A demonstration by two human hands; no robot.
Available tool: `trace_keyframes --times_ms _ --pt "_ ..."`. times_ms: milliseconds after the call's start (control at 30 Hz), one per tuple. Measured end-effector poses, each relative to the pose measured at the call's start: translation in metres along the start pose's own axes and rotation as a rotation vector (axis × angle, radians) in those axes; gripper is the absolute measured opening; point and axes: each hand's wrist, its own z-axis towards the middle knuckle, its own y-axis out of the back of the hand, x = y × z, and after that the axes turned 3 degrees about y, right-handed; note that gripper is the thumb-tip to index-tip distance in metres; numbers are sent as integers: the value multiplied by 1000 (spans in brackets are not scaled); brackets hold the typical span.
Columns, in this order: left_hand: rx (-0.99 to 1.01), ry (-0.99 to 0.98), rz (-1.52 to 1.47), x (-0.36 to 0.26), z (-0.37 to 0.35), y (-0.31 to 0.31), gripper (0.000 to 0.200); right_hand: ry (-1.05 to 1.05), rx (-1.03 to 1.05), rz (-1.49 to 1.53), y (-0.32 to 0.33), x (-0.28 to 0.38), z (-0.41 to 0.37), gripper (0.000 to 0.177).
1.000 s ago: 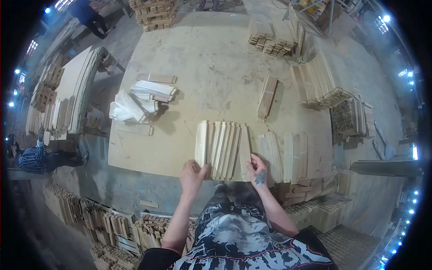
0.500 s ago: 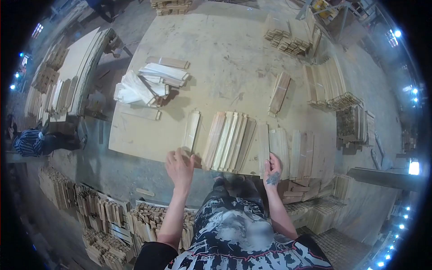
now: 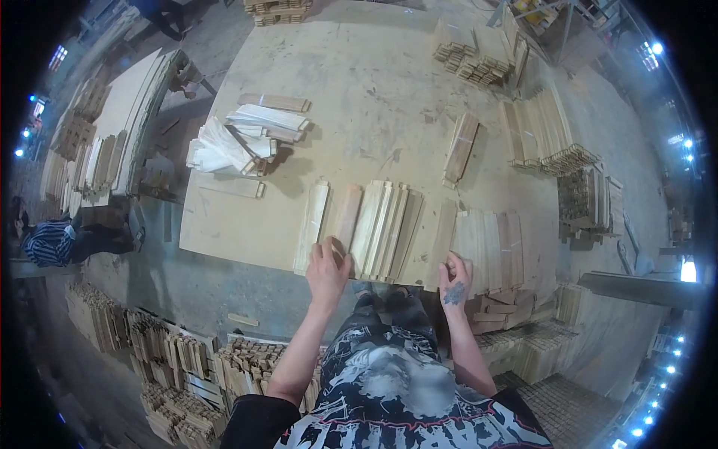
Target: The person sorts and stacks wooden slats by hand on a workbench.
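Observation:
My left hand [image 3: 327, 271] is at the near end of a reddish wooden slat [image 3: 349, 211], its thumb and fingers around that end. Left of it lies a pale slat [image 3: 312, 224], apart from the others. To the right a row of slats [image 3: 385, 228] lies side by side, some on edge. My right hand [image 3: 453, 283], fingers bent and apart, is at the near end of a single slat [image 3: 443, 232] and seems to hold nothing. Beside that hand lies a group of flat slats [image 3: 490, 243], close together.
A loose heap of pale slats [image 3: 232, 146] lies on the table [image 3: 359, 90] at left. A bundle [image 3: 461, 148] sits farther back. Stacked slats [image 3: 542, 131] stand at right, with more stacks [image 3: 179, 355] below the table. A person in a striped top [image 3: 48, 239] is at far left.
My left hand has moved right from the pale slat to the reddish one, which now stands apart from the row. The slats by my right hand have closed up; that hand's fingers have loosened.

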Motion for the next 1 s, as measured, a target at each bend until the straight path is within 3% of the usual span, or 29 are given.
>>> trace_keyframes --times_ms 167,300,400,533,567,700,800,833,1000 --pt "-205 -64 169 12 -3 3 48 -14 11 -30 -4 0 -2 42" --pt "-104 -245 -39 -16 4 -12 40 -50 23 -3 -2 6 -2 41" --pt "-78 -278 -22 -22 14 -40 38 -56 28 2 0 7 -2 41" --pt "-4 -103 -36 -5 8 -50 34 -6 26 -10 1 2 -1 42" --pt "-100 -178 -5 4 8 -49 32 13 25 -21 2 1 -1 42" --pt "-173 -122 -34 4 5 -45 27 -17 27 1 6 8 -2 42" --pt "-55 -172 -161 -28 7 -51 18 -23 36 3 6 9 0 43" --pt "-82 -287 -180 -30 10 -59 14 -18 39 2 6 9 1 43" --pt "-93 -193 -14 -15 13 -64 21 -59 68 31 7 9 0 44"
